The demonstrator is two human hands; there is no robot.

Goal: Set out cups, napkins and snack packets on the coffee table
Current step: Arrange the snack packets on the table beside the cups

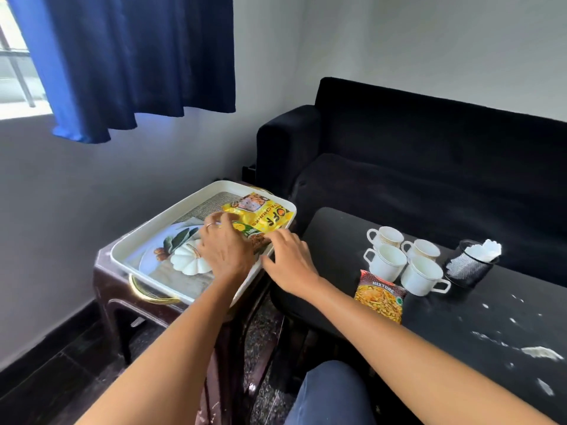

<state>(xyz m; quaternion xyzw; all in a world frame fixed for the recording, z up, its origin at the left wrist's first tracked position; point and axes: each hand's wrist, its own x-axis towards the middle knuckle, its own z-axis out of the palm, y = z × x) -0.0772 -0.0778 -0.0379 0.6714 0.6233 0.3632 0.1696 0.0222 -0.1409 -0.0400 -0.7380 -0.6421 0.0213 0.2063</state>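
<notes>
Your left hand is pinching the yellow packet, right hand open beside it, so lift it flat off the tray and park it near the cups.

Soft window daylight (wide-angle edge warp)

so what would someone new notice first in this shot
Probably both hands on the yellow snack packet in the white tray at centre: left hand pressing on it, right hand at its near edge. Next, four white cups clustered on the black coffee table, a mixture packet in front of them.
</notes>
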